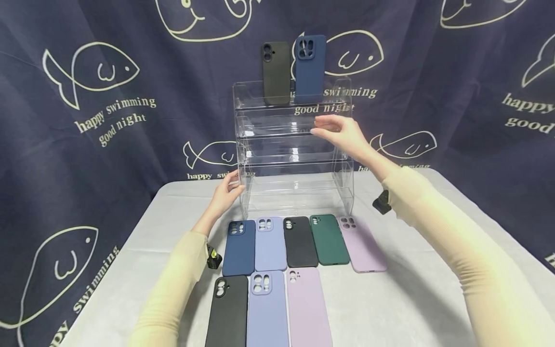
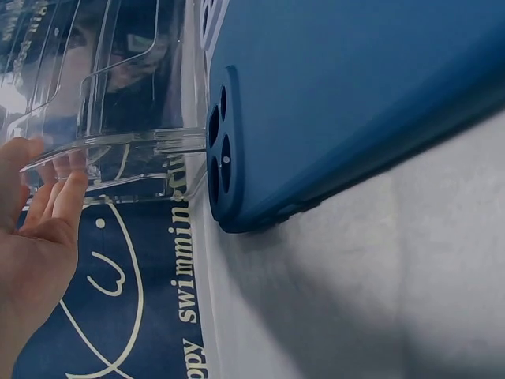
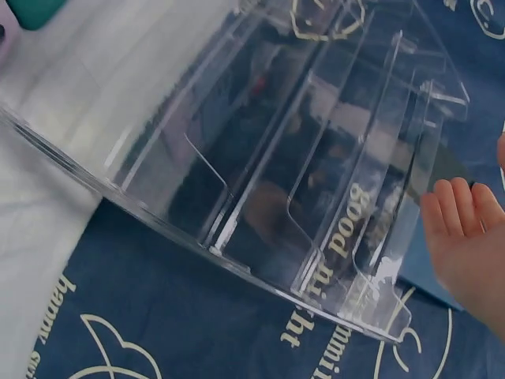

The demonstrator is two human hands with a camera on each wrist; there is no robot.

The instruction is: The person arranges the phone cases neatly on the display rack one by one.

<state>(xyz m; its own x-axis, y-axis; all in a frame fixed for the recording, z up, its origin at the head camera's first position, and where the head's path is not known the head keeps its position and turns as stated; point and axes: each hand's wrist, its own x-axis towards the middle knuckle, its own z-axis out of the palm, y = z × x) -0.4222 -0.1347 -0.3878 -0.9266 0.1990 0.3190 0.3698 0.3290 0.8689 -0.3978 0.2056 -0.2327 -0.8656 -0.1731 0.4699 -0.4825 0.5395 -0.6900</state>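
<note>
A clear tiered display stand [image 1: 295, 166] is upright on the table. My left hand [image 1: 227, 193] holds its left side edge; in the left wrist view that hand [image 2: 47, 229] has thumb and fingers about the clear panel. My right hand [image 1: 342, 135] is in front of the upper tiers at the right, holding nothing, its fingers fairly straight. On the top tier a black phone case [image 1: 276, 74] leans beside a blue phone case [image 1: 310, 72]. Closest to my left wrist lies a dark blue phone case [image 2: 347, 103], flat on the table.
Before the stand lie more phone cases in two rows: lavender [image 1: 270, 246], black [image 1: 300, 243], green [image 1: 329, 240] and mauve [image 1: 363, 246] behind; black [image 1: 227, 313], lavender [image 1: 267, 313] and pink [image 1: 309, 308] nearer. A dark blue curtain [image 1: 108, 144] hangs behind the white-covered table [image 1: 416, 289].
</note>
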